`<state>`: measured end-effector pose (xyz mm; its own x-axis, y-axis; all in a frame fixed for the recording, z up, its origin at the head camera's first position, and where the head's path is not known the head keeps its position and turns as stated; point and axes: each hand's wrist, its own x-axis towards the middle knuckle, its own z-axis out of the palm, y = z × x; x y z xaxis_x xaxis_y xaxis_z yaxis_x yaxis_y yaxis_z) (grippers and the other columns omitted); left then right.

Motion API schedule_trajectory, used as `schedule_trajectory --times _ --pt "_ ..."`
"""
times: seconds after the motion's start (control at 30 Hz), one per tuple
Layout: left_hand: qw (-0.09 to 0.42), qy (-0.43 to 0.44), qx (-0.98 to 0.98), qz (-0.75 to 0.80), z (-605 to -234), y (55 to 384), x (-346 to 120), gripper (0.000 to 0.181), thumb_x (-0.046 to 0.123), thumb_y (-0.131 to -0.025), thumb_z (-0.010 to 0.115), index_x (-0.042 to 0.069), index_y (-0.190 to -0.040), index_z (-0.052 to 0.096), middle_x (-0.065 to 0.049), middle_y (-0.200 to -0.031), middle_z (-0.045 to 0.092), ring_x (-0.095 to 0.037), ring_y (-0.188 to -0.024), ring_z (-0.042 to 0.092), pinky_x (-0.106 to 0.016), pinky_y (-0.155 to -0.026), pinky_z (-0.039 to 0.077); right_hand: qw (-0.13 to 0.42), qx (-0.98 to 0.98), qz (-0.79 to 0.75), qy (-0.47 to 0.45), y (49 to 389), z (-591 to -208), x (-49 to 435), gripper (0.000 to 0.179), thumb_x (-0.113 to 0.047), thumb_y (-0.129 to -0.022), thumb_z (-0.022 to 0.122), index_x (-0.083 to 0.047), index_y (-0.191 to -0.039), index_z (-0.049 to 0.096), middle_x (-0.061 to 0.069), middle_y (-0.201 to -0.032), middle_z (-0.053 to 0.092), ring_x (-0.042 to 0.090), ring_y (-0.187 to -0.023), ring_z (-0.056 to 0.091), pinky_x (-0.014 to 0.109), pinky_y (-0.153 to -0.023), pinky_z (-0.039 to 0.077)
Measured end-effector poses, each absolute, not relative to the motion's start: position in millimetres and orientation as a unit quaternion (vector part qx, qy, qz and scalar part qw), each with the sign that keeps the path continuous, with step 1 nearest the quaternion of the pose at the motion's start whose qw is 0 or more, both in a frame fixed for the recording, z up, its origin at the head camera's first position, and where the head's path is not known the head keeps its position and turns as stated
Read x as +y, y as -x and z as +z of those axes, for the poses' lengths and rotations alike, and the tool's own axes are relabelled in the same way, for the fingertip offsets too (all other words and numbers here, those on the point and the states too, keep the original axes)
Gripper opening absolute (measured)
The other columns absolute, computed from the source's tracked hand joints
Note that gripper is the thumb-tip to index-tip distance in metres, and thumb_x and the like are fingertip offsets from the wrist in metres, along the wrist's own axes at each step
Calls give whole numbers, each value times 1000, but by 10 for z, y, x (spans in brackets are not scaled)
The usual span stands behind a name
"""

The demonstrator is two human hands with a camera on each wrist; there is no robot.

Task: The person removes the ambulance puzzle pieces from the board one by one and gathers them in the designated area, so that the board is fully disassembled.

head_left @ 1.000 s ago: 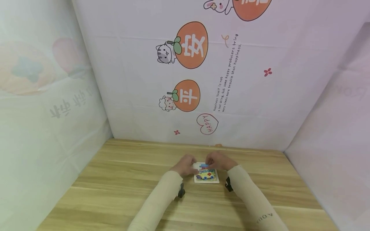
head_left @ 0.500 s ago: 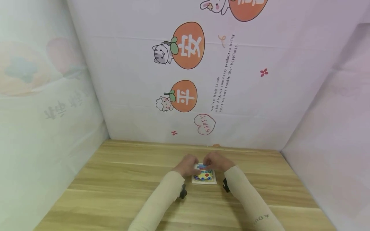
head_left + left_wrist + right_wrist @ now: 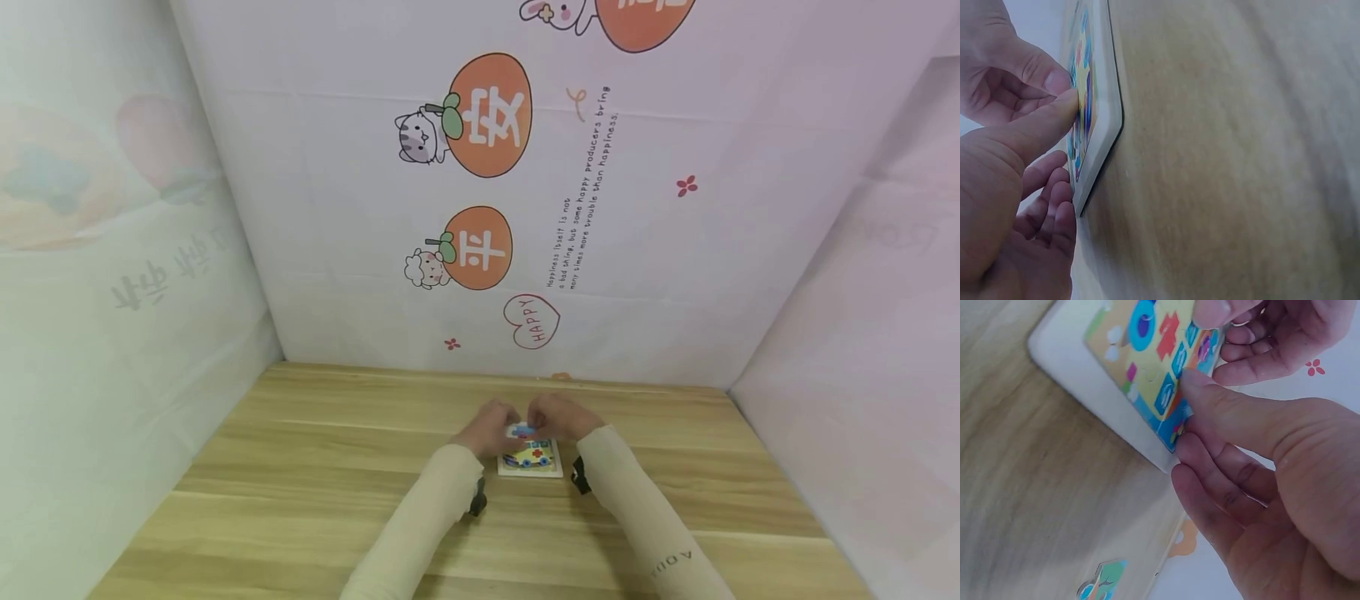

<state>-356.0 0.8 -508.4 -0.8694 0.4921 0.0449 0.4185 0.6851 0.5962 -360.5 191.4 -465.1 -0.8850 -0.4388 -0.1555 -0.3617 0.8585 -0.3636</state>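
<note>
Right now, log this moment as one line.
left hand: holds ambulance puzzle, left side | right hand: holds far right corner | puzzle: flat on wooden table | loose printed piece: on table

Left grip (image 3: 487, 429), right grip (image 3: 564, 418) crowd the puzzle (image 3: 537, 456)! Wall (image 3: 360, 250) blocks beyond, loose piece (image 3: 1107, 580) near it; passing room along desk (image 3: 300, 483) both sides!

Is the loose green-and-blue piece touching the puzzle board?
Apart: the right wrist view shows bare tabletop between the loose piece and the puzzle board.

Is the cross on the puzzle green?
No, the right wrist view plainly shows a red cross on the puzzle.
</note>
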Motion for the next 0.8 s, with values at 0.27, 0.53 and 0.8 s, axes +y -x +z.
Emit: schedule_trajectory --times 0.27,0.53,0.8 --pt "59 -241 917 312 -5091 3524 47 48 21 -89 84 -1 -129 68 -16 -131 66 -30 -123 60 -43 -112 54 133 959 -173 182 3633 -4665 1943 16 -11 -88 85 -12 -99 73 1 -100 72 15 -93 66 38 -90 62" --pt "63 -240 916 316 -5004 3463 39 47 20 -90 83 -2 -129 67 -17 -131 65 -31 -125 59 -45 -114 52 132 954 -206 176 3631 -4626 1972 9 -9 -93 78 -12 -95 70 0 -97 71 16 -91 65 39 -87 61" --pt "67 -235 916 318 -4994 3469 32 48 20 -90 84 -2 -129 68 -15 -131 65 -31 -125 58 -46 -114 52 125 941 -227 215 3693 -4613 2006 9 -4 -98 72 -12 -94 73 0 -93 71 13 -88 64 35 -84 60"
